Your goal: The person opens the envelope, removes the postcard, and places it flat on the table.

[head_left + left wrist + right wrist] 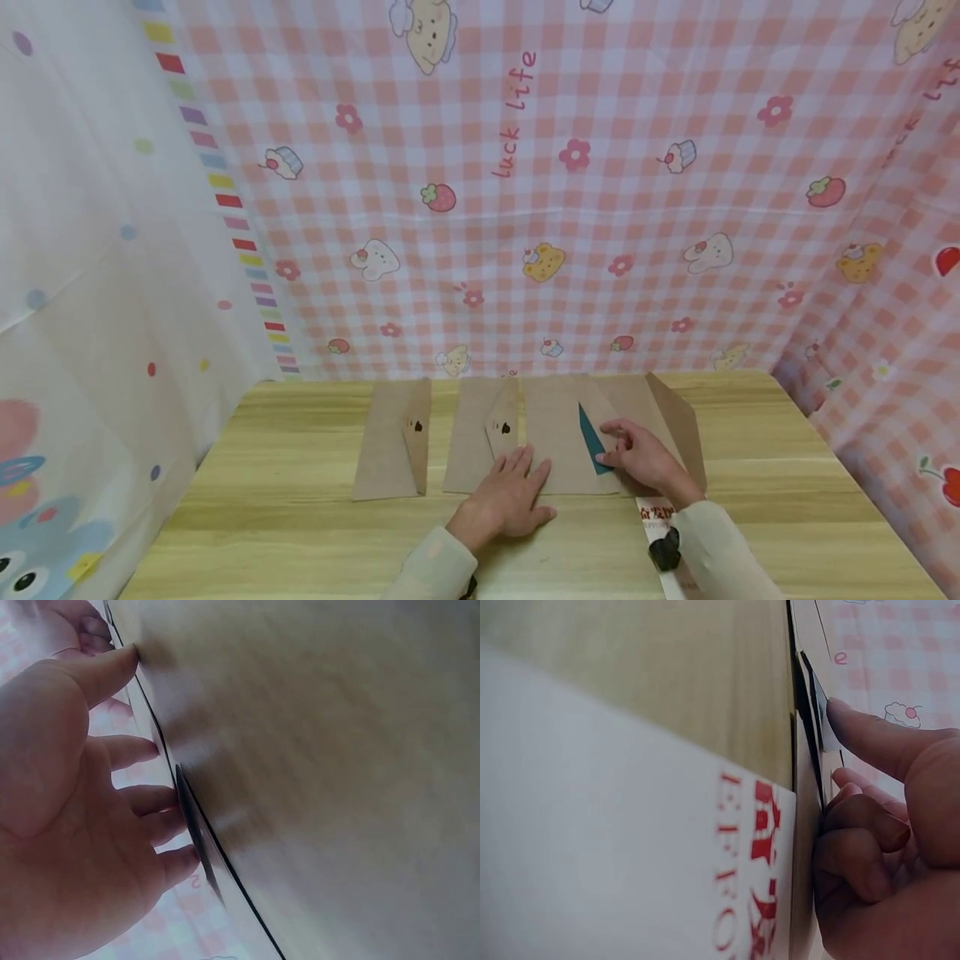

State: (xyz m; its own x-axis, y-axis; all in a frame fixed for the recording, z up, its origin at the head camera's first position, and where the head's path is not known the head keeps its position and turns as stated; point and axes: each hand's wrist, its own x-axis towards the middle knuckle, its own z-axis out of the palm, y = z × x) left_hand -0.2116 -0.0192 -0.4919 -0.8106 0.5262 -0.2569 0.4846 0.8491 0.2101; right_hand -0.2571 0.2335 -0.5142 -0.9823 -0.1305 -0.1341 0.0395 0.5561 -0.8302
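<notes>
Four brown paper envelopes lie in a row in the head view. The first envelope [384, 442] and second envelope [468, 433] have folded flaps with a small dark print. A dark green piece [591, 437] shows as a narrow triangle at the right part of the third envelope [553, 429]. My left hand [510, 497] lies palm down, its fingertips on the second and third envelopes. Over the third envelope's right end is my right hand [641, 454], its thumb [862, 731] touching beside the green piece and its last fingers curled. The fourth envelope [622, 396] lies partly under it, its flap [678, 425] spread rightward.
A white card with red print [654, 510] lies on the wooden table [300, 517], partly under the right forearm. Behind the table hangs a pink checked cloth [480, 225]. A pale patterned cloth [112, 250] hangs at the left.
</notes>
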